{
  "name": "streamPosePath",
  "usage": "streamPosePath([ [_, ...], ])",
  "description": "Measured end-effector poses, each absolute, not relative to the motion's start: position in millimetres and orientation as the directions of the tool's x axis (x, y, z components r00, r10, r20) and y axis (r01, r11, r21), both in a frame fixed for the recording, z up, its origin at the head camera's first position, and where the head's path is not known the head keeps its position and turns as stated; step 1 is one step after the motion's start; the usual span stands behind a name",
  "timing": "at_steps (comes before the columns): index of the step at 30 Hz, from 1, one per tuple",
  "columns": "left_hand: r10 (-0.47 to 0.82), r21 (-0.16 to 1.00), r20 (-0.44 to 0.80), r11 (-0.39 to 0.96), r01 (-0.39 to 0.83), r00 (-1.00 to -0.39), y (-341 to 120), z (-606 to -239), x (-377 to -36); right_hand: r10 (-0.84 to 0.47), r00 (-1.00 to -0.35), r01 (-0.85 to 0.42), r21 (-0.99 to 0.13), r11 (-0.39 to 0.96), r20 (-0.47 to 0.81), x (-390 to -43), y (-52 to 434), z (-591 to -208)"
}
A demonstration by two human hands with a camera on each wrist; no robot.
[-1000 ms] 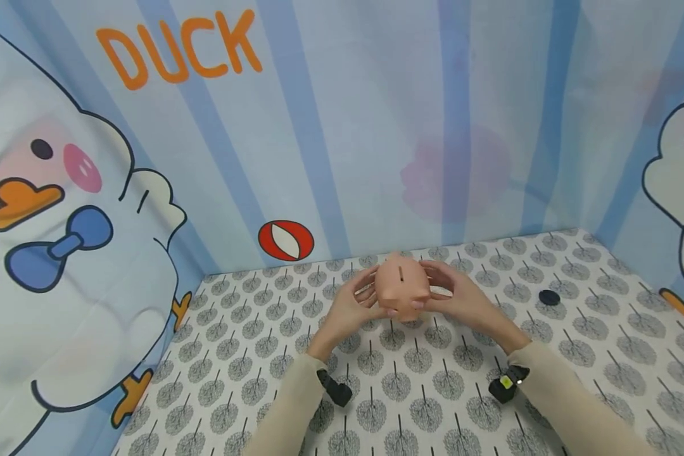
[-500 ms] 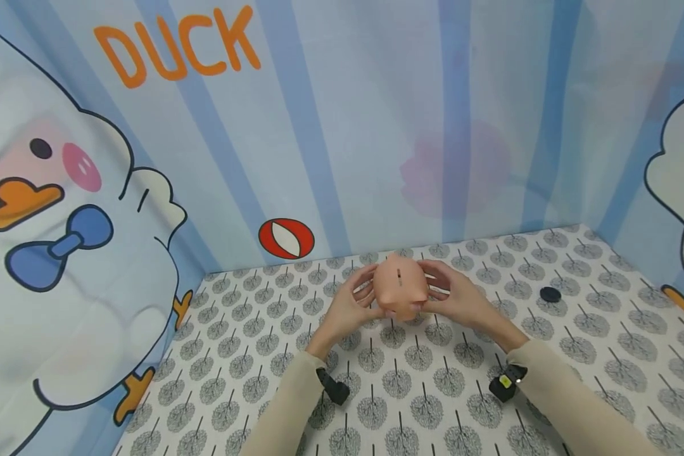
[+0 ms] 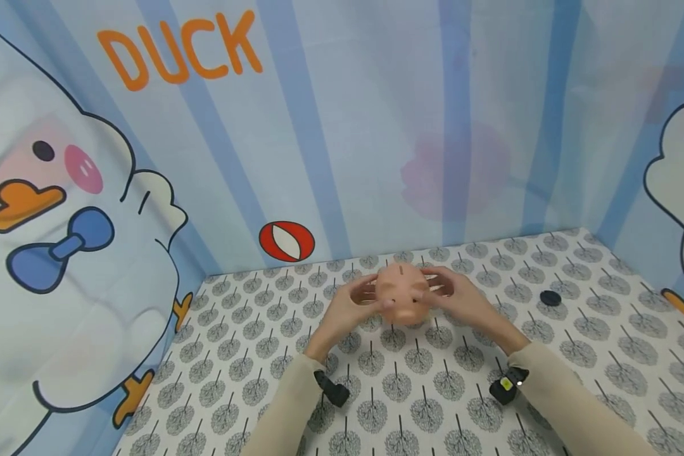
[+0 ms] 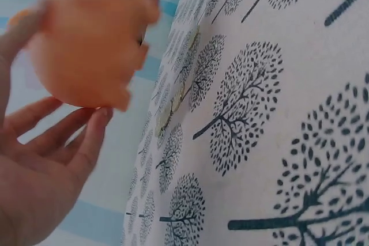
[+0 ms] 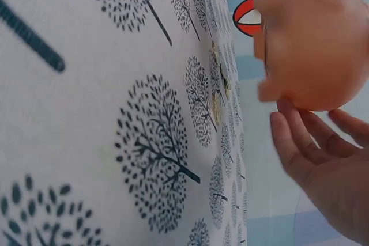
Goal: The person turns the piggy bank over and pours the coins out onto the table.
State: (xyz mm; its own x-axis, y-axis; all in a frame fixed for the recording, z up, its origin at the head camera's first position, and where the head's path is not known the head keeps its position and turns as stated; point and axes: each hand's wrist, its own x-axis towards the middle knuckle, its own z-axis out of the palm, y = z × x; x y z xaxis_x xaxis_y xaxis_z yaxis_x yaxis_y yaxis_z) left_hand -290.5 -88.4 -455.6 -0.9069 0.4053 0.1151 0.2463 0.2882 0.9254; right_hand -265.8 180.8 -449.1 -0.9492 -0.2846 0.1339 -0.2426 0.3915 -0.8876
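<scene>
A peach-pink piggy bank (image 3: 401, 292) hangs just above the tree-patterned tablecloth (image 3: 410, 380), held between both hands. My left hand (image 3: 348, 307) grips its left side and my right hand (image 3: 462, 299) its right side. The left wrist view shows the piggy bank (image 4: 86, 38) resting on the fingers of the left hand (image 4: 40, 165). From the right wrist, the piggy bank (image 5: 314, 44) sits above the right hand (image 5: 328, 159). A few coins (image 4: 166, 116) lie on the cloth beneath it, and the coins (image 5: 218, 93) also show from the right.
A small black round cap (image 3: 550, 297) lies on the cloth to the right of the hands. Printed duck curtains (image 3: 319, 126) wall the table at the back and both sides. Black wrist straps (image 3: 332, 387) sit on both sleeves.
The piggy bank has been tipped in the hands so its snout now faces the camera and the slot points further back. It also sits slightly lower.
</scene>
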Motion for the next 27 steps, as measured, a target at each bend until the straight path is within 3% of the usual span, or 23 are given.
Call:
streamPosePath([
  [4,0.357,0.893,0.079,0.389,0.224,-0.931,-85,-450,-290,-0.241,-0.97,-0.152,-0.873,0.463,0.041,-267,180,-443],
  [9,0.327,0.91,-0.005,0.394,0.131,-0.945,-79,-447,-291,-0.209,-0.978,-0.113,-0.854,0.508,0.004,-269,176,-439],
  [17,0.277,0.895,-0.096,0.445,0.039,-0.956,-75,-444,-290,-0.195,-0.98,-0.067,-0.879,0.473,-0.031,-269,174,-439],
  [27,0.302,0.914,-0.148,0.406,-0.013,-0.942,-74,-443,-292,-0.217,-0.974,-0.04,-0.895,0.444,-0.064,-271,175,-438],
])
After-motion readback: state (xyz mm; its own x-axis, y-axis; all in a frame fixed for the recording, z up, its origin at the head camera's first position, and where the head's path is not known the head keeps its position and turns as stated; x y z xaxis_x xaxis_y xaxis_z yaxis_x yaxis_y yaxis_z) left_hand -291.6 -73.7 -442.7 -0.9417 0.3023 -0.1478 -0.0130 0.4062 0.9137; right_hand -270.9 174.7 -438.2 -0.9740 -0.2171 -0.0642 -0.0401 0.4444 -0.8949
